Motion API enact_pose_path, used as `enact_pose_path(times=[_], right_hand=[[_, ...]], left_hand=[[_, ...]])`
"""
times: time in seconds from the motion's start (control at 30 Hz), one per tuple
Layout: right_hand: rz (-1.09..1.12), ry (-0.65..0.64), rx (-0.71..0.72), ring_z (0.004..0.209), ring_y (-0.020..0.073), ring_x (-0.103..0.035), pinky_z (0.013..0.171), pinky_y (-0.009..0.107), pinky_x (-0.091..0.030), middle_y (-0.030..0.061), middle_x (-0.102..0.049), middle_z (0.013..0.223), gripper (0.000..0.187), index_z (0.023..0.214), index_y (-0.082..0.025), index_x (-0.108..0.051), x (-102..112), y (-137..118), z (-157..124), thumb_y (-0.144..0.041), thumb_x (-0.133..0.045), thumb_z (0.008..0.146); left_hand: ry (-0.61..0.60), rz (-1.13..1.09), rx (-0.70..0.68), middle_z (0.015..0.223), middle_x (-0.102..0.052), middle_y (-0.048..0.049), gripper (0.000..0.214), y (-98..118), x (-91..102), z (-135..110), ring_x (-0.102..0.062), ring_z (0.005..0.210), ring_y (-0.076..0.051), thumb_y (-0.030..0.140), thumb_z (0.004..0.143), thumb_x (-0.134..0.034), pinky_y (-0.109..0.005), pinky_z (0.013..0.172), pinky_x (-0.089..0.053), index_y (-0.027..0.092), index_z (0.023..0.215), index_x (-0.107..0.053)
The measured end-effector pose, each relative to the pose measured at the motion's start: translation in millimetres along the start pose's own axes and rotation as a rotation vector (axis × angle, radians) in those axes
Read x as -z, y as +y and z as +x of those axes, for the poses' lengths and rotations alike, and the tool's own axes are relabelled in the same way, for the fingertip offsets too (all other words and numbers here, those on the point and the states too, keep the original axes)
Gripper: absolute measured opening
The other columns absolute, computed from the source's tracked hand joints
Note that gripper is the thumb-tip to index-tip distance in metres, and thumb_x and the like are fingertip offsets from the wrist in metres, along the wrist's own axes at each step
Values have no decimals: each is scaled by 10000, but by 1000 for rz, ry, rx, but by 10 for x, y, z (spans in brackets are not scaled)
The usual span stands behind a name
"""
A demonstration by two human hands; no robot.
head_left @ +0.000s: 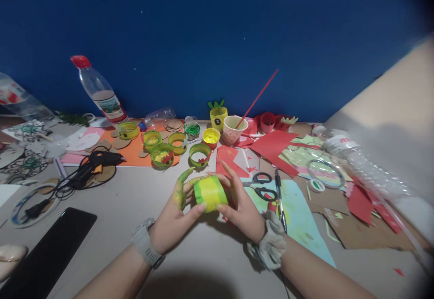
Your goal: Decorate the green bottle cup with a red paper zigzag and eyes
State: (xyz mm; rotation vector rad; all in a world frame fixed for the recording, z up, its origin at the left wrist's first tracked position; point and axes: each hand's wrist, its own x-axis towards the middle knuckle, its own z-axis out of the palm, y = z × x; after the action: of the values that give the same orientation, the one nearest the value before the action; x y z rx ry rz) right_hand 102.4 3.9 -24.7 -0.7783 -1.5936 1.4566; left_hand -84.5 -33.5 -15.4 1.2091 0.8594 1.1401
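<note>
Between my two hands is a short ring or cup (pixel 210 193), bright yellow in the middle with green bands along its edges. My left hand (pixel 181 208) grips its left side, thumb at the lower edge; green and yellow paint stains the index finger. Around its right side my right hand (pixel 240 206) is closed, thumb on the near edge. Just beyond stand several green-and-yellow rings, one of them a ring with a red piece (pixel 200 155). A cup of yellow paint (pixel 211 137) and a cup of green bits (pixel 192 130) are behind those.
Scissors (pixel 262 186) and a black pen (pixel 280 195) lie to the right, by red paper (pixel 274 147) and cardboard. A patterned cup (pixel 233 129) holds a red stick. At left are a glue gun (pixel 108 158), a phone (pixel 54 254) and an upright bottle (pixel 101 93). A blue wall (pixel 203 41) closes the back.
</note>
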Motion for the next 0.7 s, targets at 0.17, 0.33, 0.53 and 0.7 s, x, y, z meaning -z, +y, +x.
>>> enact_pose_path(times=[0.17, 0.33, 0.53, 0.7], right_hand=[[69, -30, -18, 1262, 256, -467, 1064, 449, -352, 109, -481, 1332, 918, 1506, -297, -64, 0, -9, 11, -463, -664, 833], [69, -37, 0, 1315, 283, -397, 1080, 465, -331, 114, -440, 1347, 999, 1502, -295, -108, 15, 19, 7, -490, -738, 752], [16, 12, -4, 1322, 253, -375, 1095, 436, -329, 84, -415, 1331, 950, 1492, -338, -139, 3, 38, -10, -371, -755, 771], [-7, 22, 16, 1298, 212, -386, 1085, 381, -348, 58, -447, 1290, 932, 1490, -353, -132, -12, 19, -8, -291, -744, 789]], left_hand=[[-3, 43, -29, 1455, -372, -38, 659, -5, 15, -13, -403, 1308, -257, 290, 934, -591, -430, 1079, -342, 420, 1425, -172], [3, 177, -34, 1457, -387, -20, 670, -3, 36, -5, -379, 1327, -249, 321, 941, -578, -466, 1125, -254, 448, 1437, -146], [-14, 180, -40, 1508, -301, -26, 705, 8, 30, 7, -296, 1378, -239, 332, 921, -606, -443, 1133, -252, 430, 1442, -140], [-24, 171, -72, 1521, -259, -54, 745, 4, 34, 5, -248, 1395, -257, 387, 889, -638, -453, 1148, -212, 375, 1455, -153]])
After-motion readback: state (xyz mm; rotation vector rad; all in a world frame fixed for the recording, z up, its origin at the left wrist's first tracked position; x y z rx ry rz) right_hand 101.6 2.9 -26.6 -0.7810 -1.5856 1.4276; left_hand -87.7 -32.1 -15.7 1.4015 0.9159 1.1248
